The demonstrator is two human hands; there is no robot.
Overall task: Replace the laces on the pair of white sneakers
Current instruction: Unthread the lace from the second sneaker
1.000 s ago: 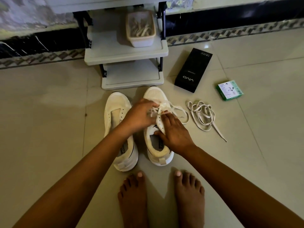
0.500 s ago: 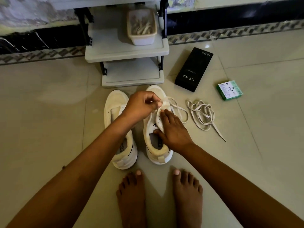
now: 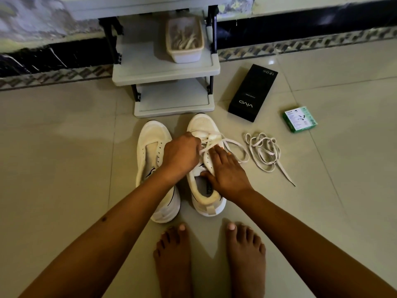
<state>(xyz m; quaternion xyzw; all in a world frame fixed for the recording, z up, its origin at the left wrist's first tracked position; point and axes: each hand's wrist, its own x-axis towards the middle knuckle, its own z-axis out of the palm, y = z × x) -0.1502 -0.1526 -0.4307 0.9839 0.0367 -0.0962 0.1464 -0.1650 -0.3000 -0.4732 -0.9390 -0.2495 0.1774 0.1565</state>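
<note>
White sneakers: we see the pair of white low-top fabric sneakers side by side on the beige tiled floor [image 3: 64, 168], just beyond our bare feet [image 3: 171, 254], toes pointing away.
Left sneaker [image 3: 153, 151]: its eyelets look empty, so we judge its lacing not yet begun.
Right sneaker [image 3: 204, 190]: a flat white lace [image 3: 234, 145] crosses its front eyelets and loops out to the side.
Right hand [image 3: 225, 175]: we press it flat on the right sneaker, fingers fairly straight, thumb at the tongue's edge, steadying the shoe.
Left hand [image 3: 182, 153]: curled over the lace at the eyelets, apparently pinching it; the fingertips are hidden.
Loose lace [image 3: 264, 153]: a second white flat lace lies coiled on the floor beside the right sneaker.
Progress: we judge an early stage, only the lowest rows of one shoe threaded.
Farther off: a black oblong carton [image 3: 253, 93], a small green box [image 3: 300, 119], and a grey plastic shelf rack [image 3: 163, 72] holding a pale tub [image 3: 184, 39].
</note>
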